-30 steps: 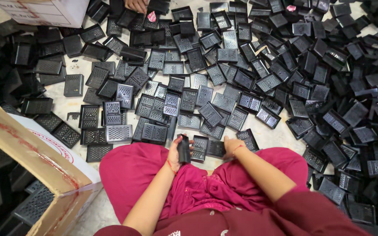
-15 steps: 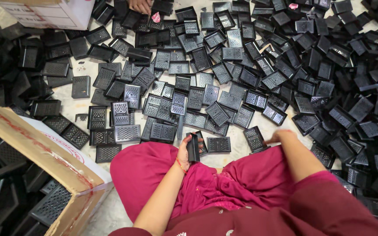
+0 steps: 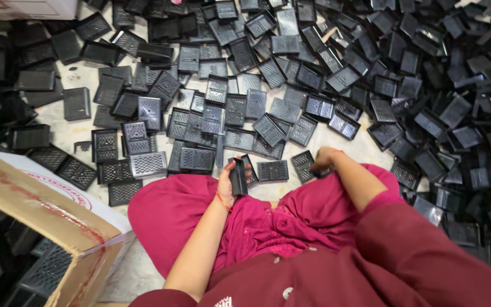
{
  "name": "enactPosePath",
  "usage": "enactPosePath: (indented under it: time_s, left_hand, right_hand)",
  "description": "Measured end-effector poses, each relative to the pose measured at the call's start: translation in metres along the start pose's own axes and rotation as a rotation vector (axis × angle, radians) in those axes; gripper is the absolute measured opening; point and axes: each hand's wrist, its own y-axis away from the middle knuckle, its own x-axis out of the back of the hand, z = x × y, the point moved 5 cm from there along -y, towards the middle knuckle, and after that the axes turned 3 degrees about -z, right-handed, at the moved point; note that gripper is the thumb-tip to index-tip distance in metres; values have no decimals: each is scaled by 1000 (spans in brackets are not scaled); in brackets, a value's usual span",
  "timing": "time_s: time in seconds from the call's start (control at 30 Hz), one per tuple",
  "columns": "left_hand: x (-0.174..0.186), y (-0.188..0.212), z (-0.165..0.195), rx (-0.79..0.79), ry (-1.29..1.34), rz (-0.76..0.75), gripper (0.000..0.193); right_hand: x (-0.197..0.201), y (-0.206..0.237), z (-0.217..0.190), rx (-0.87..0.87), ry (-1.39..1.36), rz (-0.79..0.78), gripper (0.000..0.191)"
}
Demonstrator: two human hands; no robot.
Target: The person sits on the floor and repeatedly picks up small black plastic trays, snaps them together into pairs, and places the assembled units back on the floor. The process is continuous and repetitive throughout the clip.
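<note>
1. Head view, left hand: The left hand (image 3: 227, 185) is shut around a small stack of black plastic pieces (image 3: 238, 177). The stack stands up on its edge, just above the pink lap (image 3: 188, 210).

2. Head view, right hand: The right hand (image 3: 322, 160) is out to the right now. A second ago it was close to the stack, and half a second ago it was already reaching away to the side. Its fingers are curled down onto a black grid tray (image 3: 304, 165) that lies on the floor by the knee. It touches the tray, but I cannot tell if it has really got hold of it.

3. Head view, what this means: I think the right hand went off to fetch one more tray for the stack. The stack has stayed in the left hand the whole time.

4. Head view, things around: Lots and lots of black trays (image 3: 336, 74) lie all over the pale floor (image 3: 75, 136). Some are flat with the grid up, some are tipped over. A brown cardboard box (image 3: 46, 216) sits at the left with more trays in it. A second white box (image 3: 24, 8) shows at the top left corner.
</note>
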Motion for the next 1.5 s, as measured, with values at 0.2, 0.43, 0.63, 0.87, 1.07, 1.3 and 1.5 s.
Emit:
enactPosePath:
  time_s: [0.2,0.43,0.63,0.87,1.07,1.3,1.5]
  left_hand:
    - [4,6,-1,10,26,-23,46]
    - [5,7,0,15,32,-60,46]
    - [5,9,0,31,2,-15,47]
    - [1,18,5,10,46,-28,47]
    - [2,24,9,-22,37,-9,47]
    - [-4,20,9,-49,72,-76,47]
    - [0,19,10,-47,32,-34,48]
  right_hand:
    - [-2,1,16,-210,-38,66,61]
    - [13,6,-28,232,-405,244,34]
    - [22,19,-8,213,-608,402,37]
    - [-19,14,29,-103,236,-5,33]
    - [-27,13,4,-3,396,-65,35]
    - [-20,11,2,41,543,-84,37]
    - [-4,14,-14,101,453,39,39]
